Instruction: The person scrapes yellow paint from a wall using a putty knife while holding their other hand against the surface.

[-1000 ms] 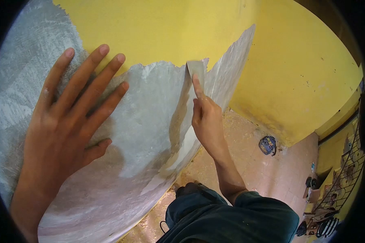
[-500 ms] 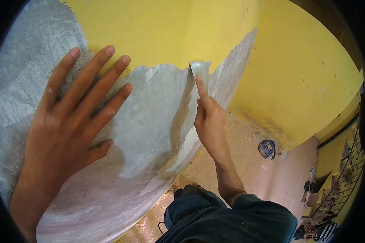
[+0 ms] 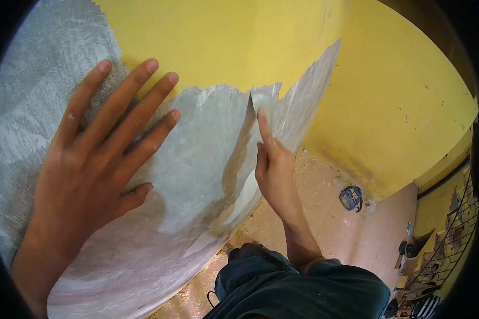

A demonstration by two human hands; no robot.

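Observation:
My left hand (image 3: 101, 154) lies spread against the wall, its fingertips at the border between bare grey plaster (image 3: 191, 149) and yellow paint (image 3: 213, 42). Farther right, my right hand (image 3: 275, 165) grips a flat metal scraper (image 3: 263, 98), the index finger stretched along its blade. The blade rests on the wall just under the ragged lower edge of the paint. The scraper's handle is hidden in my palm. A dark shadow runs down the plaster beside the blade.
A second yellow wall (image 3: 388, 101) meets this one at the right. On the tiled floor (image 3: 324, 223) lies a blue patterned bag or packet (image 3: 351, 198). Dark metal grillwork (image 3: 452, 228), boxes and footwear are at the far right.
The scraper and my right hand have moved slightly down from the paint edge. My left hand stays spread on the wall; the view has shifted a little.

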